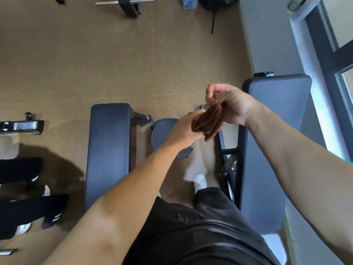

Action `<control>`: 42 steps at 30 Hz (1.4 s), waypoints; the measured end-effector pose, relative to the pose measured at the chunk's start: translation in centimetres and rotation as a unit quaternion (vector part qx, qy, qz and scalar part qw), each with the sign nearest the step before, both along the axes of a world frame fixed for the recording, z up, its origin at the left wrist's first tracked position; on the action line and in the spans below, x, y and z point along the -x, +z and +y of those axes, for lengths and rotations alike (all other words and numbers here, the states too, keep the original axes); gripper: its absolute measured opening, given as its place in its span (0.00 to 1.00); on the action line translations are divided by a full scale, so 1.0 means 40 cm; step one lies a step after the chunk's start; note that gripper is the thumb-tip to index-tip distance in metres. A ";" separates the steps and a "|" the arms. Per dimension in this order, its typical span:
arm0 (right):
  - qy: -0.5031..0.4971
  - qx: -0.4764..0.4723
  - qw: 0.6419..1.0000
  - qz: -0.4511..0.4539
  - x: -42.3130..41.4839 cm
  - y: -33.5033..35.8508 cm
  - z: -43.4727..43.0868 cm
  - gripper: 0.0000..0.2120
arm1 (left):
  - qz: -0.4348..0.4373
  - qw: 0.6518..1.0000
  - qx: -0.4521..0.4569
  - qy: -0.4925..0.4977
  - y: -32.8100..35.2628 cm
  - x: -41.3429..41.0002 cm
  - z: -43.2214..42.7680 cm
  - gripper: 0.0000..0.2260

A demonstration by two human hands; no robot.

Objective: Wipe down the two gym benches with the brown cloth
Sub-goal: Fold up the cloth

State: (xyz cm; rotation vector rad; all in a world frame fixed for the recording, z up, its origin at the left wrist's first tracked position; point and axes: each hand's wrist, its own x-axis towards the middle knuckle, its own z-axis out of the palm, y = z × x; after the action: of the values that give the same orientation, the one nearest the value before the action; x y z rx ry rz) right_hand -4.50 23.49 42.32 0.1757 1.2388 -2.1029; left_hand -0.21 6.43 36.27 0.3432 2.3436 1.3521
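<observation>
Head view, only cam. Person stands btwn two benches, looking down. Both hands up at mid-frame, working the brown cloth (209,121) in the air, clear of either pad.

Left hand (183,131): comes in from below, fingers closed on cloth's lower-left side; fingertips hidden behind the fabric, so exact grip can't tell beyond that it's gripping.

Right hand (229,104): above and to the right, fingers curled together, pinching cloth's top edge. Cloth bunched in folds btwn the two hands, hangs down a bit below them. Prob. being folded or gathered into a pad for wiping, judging by the two-hand hold.

Left bench (108,150): flat dark pad w/ ribbed texture, runs lengthwise just left of left forearm. Right bench (271,150): longer dark pad near the window wall (277,35), under right forearm. Neither touched by cloth now; whether either is already wiped can't tell.

Round seat pad (162,132) sits btwn benches, below the hands. White shoe (200,181) on brown floor (76,64). Another person's legs (28,188) at far left.
</observation>
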 end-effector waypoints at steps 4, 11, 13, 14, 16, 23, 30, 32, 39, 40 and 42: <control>-0.015 0.006 1.000 -0.004 0.024 -0.012 0.069 0.17 | 0.078 0.984 0.161 -0.009 -0.062 0.028 -0.021 0.14; -0.038 -0.171 0.985 0.009 0.066 -0.084 0.115 0.24 | 0.114 0.965 0.234 0.026 -0.085 0.028 -0.154 0.18; -0.018 -0.272 0.961 0.042 0.081 -0.112 0.114 0.22 | 0.082 0.967 0.236 0.045 -0.080 0.042 -0.185 0.17; -0.014 -0.326 0.943 0.060 0.090 -0.125 0.114 0.22 | 0.063 0.967 0.239 0.060 -0.076 0.053 -0.201 0.16; -0.011 -0.418 0.903 0.100 0.108 -0.144 0.104 0.21 | 0.031 0.965 0.245 0.088 -0.075 0.084 -0.230 0.18; 0.025 -0.567 0.783 0.253 0.128 -0.209 0.066 0.23 | 0.100 0.934 0.342 0.014 -0.068 0.187 -0.283 0.19; 0.090 -0.647 0.703 0.282 -0.013 -0.513 0.003 0.21 | 0.069 0.905 0.416 -0.063 -0.338 0.060 -0.290 0.12; 0.149 -0.638 0.719 0.232 -0.069 -0.629 -0.015 0.22 | 0.008 0.901 0.428 -0.077 -0.449 0.002 -0.290 0.11; 0.201 -0.600 0.764 0.128 -0.150 -0.911 -0.053 0.22 | -0.164 0.888 0.430 0.003 -0.719 -0.084 -0.306 0.04; 0.172 -0.593 0.777 0.123 -0.125 -0.934 -0.059 0.23 | -0.165 0.898 0.404 0.055 -0.756 -0.070 -0.313 0.04; 0.116 -0.577 0.800 0.115 -0.057 -0.981 -0.070 0.25 | -0.163 0.909 0.347 0.167 -0.826 -0.033 -0.326 0.03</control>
State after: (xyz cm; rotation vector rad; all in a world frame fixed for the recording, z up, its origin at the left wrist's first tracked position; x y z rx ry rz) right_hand -2.23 20.69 3.07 0.2753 2.4060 -0.9156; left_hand 1.11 -6.60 3.23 -0.4770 2.4581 0.5447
